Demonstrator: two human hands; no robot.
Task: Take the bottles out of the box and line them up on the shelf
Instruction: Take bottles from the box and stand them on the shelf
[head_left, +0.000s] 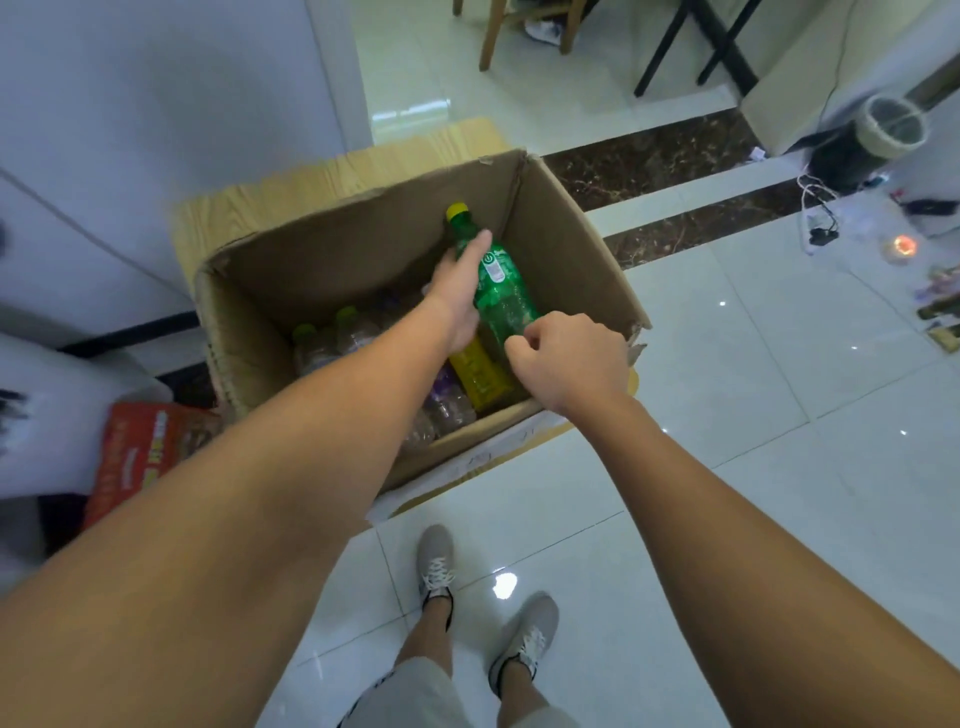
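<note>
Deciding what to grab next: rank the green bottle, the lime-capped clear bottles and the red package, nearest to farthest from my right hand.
1. Green bottle, at the fingertips of the right hand, on the right side of the box.
2. Lime-capped clear bottles, on the box's left side.
3. Red package, outside the box, far left.

The cardboard box (571, 249) stands on the tiled floor (727, 395), with a wooden board (311, 182) behind it. Inside, a tilted bottle (506, 296) lies on top of a labelled bottle (480, 376). The left hand (457, 291) is at its neck and the right hand (566, 358) at its base. Capped bottles (337, 335) stand further left. A printed packet (140, 452) lies left of the box.
</note>
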